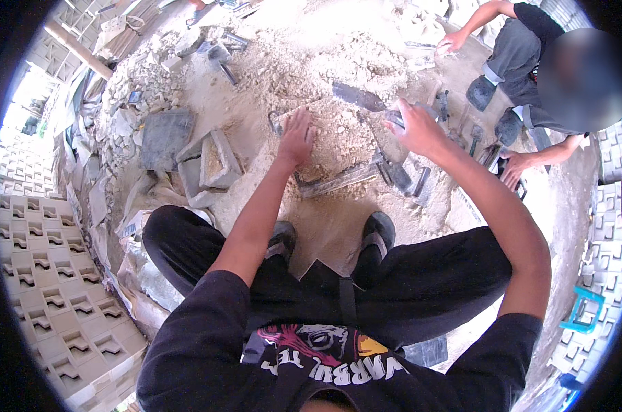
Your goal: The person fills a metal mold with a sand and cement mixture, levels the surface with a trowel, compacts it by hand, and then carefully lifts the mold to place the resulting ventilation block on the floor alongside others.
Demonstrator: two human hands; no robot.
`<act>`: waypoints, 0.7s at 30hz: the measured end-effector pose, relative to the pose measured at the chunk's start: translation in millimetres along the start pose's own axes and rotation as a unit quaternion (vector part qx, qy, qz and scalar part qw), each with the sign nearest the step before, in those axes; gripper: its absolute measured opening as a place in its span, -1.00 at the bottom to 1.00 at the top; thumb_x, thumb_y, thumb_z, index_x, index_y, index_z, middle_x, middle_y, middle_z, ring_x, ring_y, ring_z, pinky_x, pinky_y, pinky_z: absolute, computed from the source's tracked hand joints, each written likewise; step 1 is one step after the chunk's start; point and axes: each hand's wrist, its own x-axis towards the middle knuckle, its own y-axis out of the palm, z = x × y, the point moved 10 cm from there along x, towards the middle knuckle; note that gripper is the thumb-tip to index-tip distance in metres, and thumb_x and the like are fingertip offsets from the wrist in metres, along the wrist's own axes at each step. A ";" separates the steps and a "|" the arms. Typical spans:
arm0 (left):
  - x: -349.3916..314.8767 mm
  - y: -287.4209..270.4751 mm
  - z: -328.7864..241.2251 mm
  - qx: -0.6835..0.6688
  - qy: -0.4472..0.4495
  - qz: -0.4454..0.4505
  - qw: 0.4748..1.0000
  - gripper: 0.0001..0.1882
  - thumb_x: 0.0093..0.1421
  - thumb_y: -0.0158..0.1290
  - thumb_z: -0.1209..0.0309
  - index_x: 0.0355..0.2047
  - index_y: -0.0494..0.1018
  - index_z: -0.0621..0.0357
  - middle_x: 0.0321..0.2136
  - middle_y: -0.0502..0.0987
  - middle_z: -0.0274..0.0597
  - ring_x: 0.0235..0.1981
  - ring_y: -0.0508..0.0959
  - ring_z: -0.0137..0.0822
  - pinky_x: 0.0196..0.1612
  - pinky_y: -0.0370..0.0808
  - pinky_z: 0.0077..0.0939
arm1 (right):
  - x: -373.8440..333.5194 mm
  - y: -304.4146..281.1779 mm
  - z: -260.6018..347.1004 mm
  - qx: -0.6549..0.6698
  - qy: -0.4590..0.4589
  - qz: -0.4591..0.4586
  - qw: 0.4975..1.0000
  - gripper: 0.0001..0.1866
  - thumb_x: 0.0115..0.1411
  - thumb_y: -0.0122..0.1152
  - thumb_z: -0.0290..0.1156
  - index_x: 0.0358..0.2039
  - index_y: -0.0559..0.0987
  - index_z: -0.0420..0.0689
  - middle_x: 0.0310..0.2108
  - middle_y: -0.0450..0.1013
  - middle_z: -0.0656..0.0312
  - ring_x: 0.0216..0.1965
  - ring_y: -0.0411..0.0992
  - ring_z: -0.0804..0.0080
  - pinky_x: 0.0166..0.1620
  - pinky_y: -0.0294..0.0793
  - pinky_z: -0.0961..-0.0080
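dusty ground [333, 226], crumbly sand [342, 141], flat trowel [358, 96]

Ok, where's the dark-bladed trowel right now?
In the head view, the trowel is in the right hand, upper half, just right of centre, pointing left over pale sand.

light: bright, whitish, strongest upper left | glare: powder [338, 137] pale, nearly washed out | shadow: soft, on ground [330, 223] between shoes [379, 229]; trousers [428, 275] near-black | distortion: fisheye, blocks [60, 288] curving at left rim, black corners, blue fringe | blur: co-worker's head [585, 79] smeared into a patch; far edges soft
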 end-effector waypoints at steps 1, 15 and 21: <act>4.5 -2.7 9.7 0.003 -0.006 -0.016 1.000 -0.40 0.36 -0.31 0.11 0.28 0.09 0.24 0.32 0.05 0.05 0.38 -0.04 -0.10 0.38 -0.21 -0.10 | -2.2 1.3 0.4 0.000 0.004 0.009 1.000 -0.50 0.19 0.17 -0.14 -0.15 0.36 -0.37 -0.35 0.48 -0.22 -0.25 0.47 -0.17 -0.15 0.44 0.08; -24.9 -10.0 -65.7 0.075 0.055 -0.009 0.996 -0.37 0.34 -0.28 0.09 0.28 0.06 0.26 0.31 0.04 0.06 0.37 -0.02 -0.08 0.35 -0.20 0.05 | 6.9 13.1 -34.0 -0.036 0.042 0.018 0.998 -0.49 0.18 0.16 -0.14 -0.10 0.35 -0.34 -0.26 0.46 -0.27 -0.17 0.45 -0.20 -0.11 0.43 0.04; -9.3 -0.4 -43.1 0.100 0.003 -0.004 0.995 -0.36 0.36 -0.39 0.08 0.32 -0.03 0.22 0.35 -0.03 -0.03 0.39 -0.10 -0.15 0.37 -0.28 0.04 | 3.7 18.9 -23.6 -0.020 0.045 0.031 0.998 -0.53 0.17 0.21 -0.17 -0.17 0.38 -0.35 -0.33 0.47 -0.26 -0.27 0.46 -0.20 -0.19 0.42 0.07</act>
